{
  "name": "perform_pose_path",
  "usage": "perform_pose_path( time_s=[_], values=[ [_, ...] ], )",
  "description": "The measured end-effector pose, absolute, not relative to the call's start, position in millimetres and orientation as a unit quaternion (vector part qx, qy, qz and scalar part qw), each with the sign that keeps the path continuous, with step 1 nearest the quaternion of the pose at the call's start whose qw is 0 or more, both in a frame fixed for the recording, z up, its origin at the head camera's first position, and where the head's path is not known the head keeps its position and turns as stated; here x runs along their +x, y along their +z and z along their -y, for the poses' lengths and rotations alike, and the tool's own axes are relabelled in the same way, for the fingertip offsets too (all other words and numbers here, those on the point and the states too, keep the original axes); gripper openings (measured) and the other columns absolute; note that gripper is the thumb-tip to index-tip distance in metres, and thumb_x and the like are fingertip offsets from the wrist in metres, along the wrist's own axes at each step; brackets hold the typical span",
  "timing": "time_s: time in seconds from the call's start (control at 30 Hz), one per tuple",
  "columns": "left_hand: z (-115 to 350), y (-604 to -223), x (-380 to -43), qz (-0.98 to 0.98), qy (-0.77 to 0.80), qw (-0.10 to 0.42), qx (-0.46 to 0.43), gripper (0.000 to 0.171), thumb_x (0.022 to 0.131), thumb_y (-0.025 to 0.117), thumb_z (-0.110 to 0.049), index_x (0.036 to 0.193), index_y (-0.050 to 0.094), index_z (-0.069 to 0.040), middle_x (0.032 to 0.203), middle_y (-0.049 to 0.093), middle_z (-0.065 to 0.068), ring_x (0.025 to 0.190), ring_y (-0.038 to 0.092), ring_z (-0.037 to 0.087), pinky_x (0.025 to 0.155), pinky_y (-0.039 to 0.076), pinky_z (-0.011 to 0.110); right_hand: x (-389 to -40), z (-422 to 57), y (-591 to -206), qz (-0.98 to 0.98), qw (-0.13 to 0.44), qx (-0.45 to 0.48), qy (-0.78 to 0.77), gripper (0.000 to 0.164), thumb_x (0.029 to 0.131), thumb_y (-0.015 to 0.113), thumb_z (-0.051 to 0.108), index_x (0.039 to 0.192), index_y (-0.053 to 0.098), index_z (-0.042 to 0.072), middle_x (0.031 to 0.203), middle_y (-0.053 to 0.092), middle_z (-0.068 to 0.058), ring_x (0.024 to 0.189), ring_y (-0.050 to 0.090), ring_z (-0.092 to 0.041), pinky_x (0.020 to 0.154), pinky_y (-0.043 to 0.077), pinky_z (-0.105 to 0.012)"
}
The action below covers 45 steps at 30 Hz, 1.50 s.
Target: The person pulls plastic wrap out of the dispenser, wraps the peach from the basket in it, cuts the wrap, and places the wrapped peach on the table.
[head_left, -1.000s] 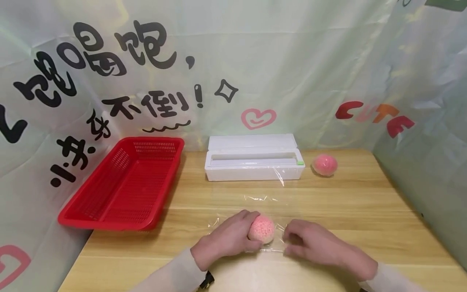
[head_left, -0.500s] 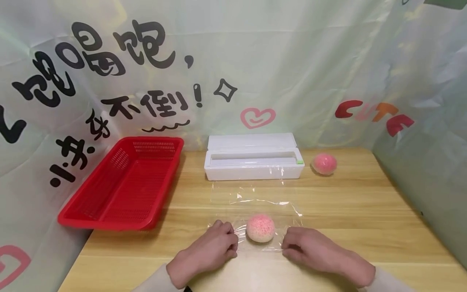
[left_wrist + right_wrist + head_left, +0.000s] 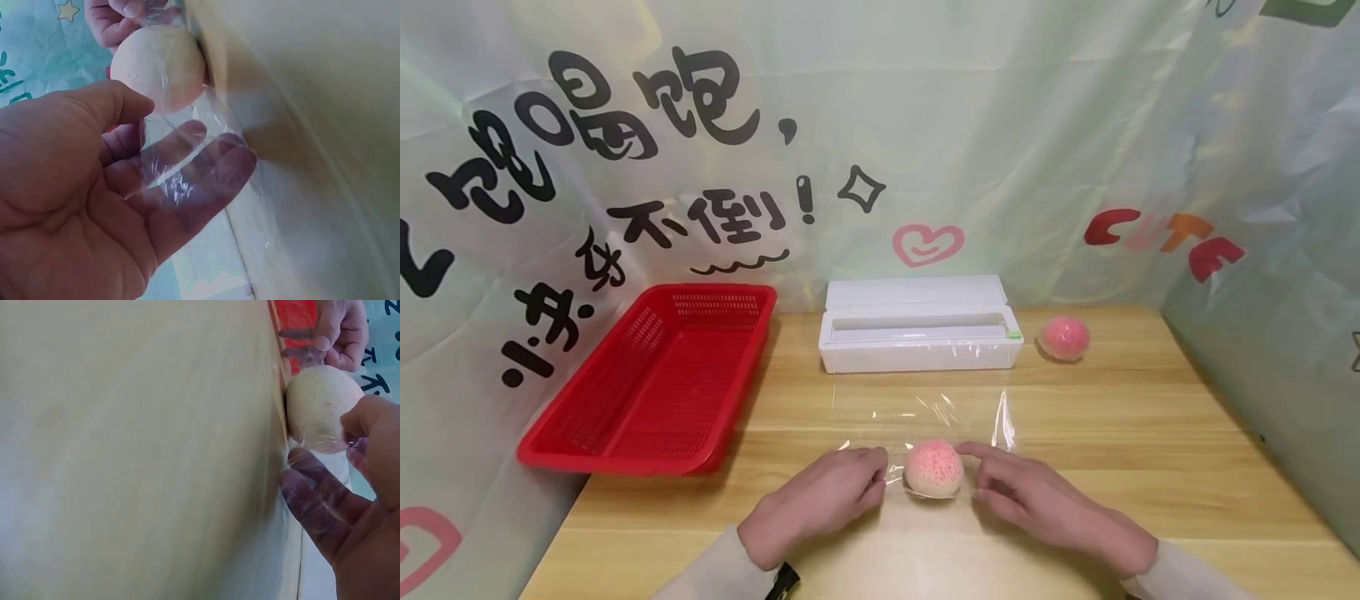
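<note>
A round, peach-like ball (image 3: 934, 469), speckled pink above and cream below, rests on clear plastic wrap (image 3: 917, 412) near the table's front. My left hand (image 3: 823, 500), just left of the ball, pinches the wrap's edge; in the left wrist view, film (image 3: 181, 169) lies between its thumb and fingers. To the right, my right hand (image 3: 1037, 504) holds the opposite side of the film, its index finger reaching to the ball. The right wrist view shows film (image 3: 325, 487) over that hand's fingers. The wrap runs back to a white dispenser box (image 3: 917, 358) with its lid raised.
A red perforated basket (image 3: 722, 429) stands at the left. Right of the dispenser sits a second pink ball (image 3: 1064, 339), shiny on top. A green slider (image 3: 1014, 335) is at the dispenser's right end. Printed cloth (image 3: 1037, 150) hangs behind the table.
My left hand has let go of the ball, moved left and taken the film's edge. My right index finger has stretched toward the ball, and the film's near part is lifted closer around it.
</note>
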<state>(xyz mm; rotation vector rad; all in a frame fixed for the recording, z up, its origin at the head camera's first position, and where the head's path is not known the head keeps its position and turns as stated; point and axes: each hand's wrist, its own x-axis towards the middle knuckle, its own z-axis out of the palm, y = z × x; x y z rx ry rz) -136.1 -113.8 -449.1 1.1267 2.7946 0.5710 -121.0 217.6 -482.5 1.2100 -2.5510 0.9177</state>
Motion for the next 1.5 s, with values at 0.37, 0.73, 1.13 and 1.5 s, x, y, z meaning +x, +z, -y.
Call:
perform_pose_path(
  time_s=[0.37,0.73,1.13,1.5],
  values=[
    [79.1,-450.0,-132.9,-0.929,0.085,0.017,0.360,0.101,0.077,0.089,-0.058,0.154,0.037,-0.017,0.141,0.056,0.016,0.099,0.068,0.025,0.087,0.061,0.040,-121.9,-216.4,-485.4,0.858,0.017,0.350,0.375,0.022,0.098,0.074,0.008,0.096,0.061,0.026,0.146,0.065,-0.004,0.085,0.061,0.001,0.075,0.056,-0.025],
    [65.3,-452.7,-148.1,-0.884,0.116,-0.022,0.452,0.063,0.094,0.081,-0.032,0.149,0.052,-0.019,0.143,0.061,0.003,0.128,0.061,0.020,0.108,0.053,0.035,-126.3,-220.2,-481.0,0.853,0.006,0.349,0.387,0.020,0.101,0.070,0.010,0.098,0.061,0.027,0.122,0.072,0.001,0.088,0.061,-0.001,0.072,0.056,-0.024],
    [70.5,-433.1,-220.4,-0.827,0.337,0.276,0.355,0.058,0.092,0.083,-0.018,0.145,0.064,-0.028,0.128,0.070,-0.014,0.107,0.064,0.004,0.099,0.052,0.027,-166.4,-231.3,-476.7,0.860,-0.078,0.249,0.439,0.008,0.102,0.069,0.025,0.095,0.067,0.021,0.081,0.064,0.005,0.073,0.056,-0.005,0.065,0.052,-0.026],
    [72.2,-429.1,-254.1,-0.800,0.330,0.363,0.344,0.054,0.094,0.080,-0.017,0.146,0.064,-0.021,0.132,0.071,-0.003,0.121,0.063,0.013,0.107,0.049,0.033,-173.0,-243.5,-475.1,0.931,0.075,0.169,0.316,0.006,0.096,0.078,0.017,0.095,0.072,0.017,0.083,0.067,0.008,0.074,0.058,-0.006,0.067,0.053,-0.028]
  ],
)
